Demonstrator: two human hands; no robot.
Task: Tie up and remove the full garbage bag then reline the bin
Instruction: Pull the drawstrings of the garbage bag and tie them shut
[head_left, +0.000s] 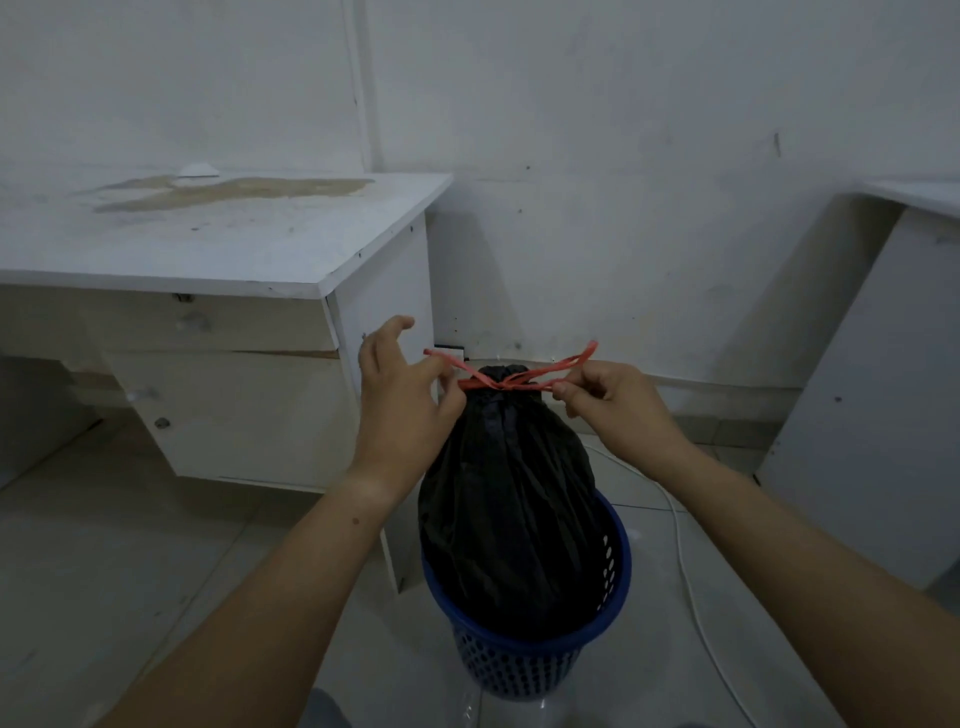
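Between the 2 hands, the black garbage bag (511, 478) stood in the blue bin (524, 660). Left hand (402, 387) and right hand (608, 400) each pinched the red drawstring (498, 382). The bag looked soft, full, probably weighty; best gripped at its gathered neck.

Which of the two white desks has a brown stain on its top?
The left desk, beside the blue bin: a wide brown stain crosses its top. The right desk shows none in view.

Two forearms in shot, left forearm (311, 571) and right forearm (779, 545), both bare right up to the wrists. The left hand (402, 395) and right hand (608, 402) are bare too. There's a small dark mole (356, 520) just below the left wrist. Grey fabric (323, 709), perhaps a trouser leg, peeks in at the bottom edge.
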